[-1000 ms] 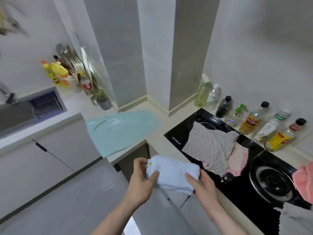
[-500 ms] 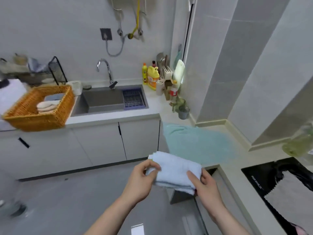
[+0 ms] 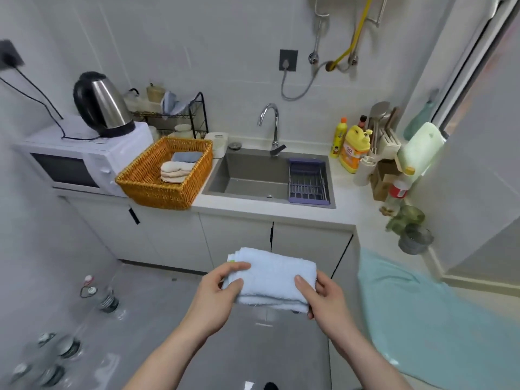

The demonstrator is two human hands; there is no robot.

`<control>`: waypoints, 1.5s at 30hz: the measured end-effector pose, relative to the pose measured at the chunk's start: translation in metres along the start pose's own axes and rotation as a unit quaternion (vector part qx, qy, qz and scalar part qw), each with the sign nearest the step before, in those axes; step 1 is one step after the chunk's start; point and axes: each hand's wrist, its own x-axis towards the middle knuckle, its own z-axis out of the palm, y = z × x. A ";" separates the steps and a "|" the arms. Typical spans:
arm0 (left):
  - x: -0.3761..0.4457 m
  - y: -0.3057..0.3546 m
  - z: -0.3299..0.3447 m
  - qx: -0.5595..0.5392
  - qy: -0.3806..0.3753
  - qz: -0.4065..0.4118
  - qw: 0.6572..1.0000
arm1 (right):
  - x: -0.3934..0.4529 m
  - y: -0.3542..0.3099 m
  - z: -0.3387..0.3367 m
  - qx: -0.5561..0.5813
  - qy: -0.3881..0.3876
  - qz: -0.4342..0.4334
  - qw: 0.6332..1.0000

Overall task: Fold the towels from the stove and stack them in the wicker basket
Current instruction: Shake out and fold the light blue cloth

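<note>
Nearest, two bare forearms reach forward over the grey floor, and between them a folded pale blue towel (image 3: 274, 278) is held in the air, well short of the counter. The left hand (image 3: 218, 291) grips its left end, thumb curled over the top edge and fingers tucked beneath; the right hand (image 3: 323, 295) grips the right end, thumb laid flat on top with the other fingers wrapped under the fold. A small green tag shows at the towel's upper left corner. To the right, a teal cloth (image 3: 422, 313) lies spread on the side counter. Low on the left, several plastic bottles (image 3: 105, 298) stand on the floor, blurred. Beyond the hands are white cabinet doors, and above them the counter with a grey sink (image 3: 253, 178) holding a purple rack (image 3: 308, 178) at its right side, a chrome tap (image 3: 271, 125) behind it. Left of the sink sits the wicker basket (image 3: 157, 187), touching the sink's edge; inside lie a folded cream towel (image 3: 175, 171) and, behind it, a folded grey-blue towel (image 3: 186, 156). Just left of the basket is a white microwave (image 3: 76, 161) with a steel kettle (image 3: 102, 105) on top. A yellow detergent bottle (image 3: 353, 149) stands right of the sink.
</note>
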 end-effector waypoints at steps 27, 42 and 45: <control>0.261 -0.019 -0.271 -0.001 0.153 -0.011 0.988 | 0.308 -0.110 0.276 -0.083 -0.185 -0.024 0.979; 0.417 -0.038 -0.370 0.074 0.098 -0.038 0.992 | 0.418 -0.128 0.379 -0.095 -0.129 0.043 0.986; 0.451 -0.041 -0.379 0.097 0.089 -0.056 0.990 | 0.449 -0.127 0.393 -0.077 -0.136 0.071 0.985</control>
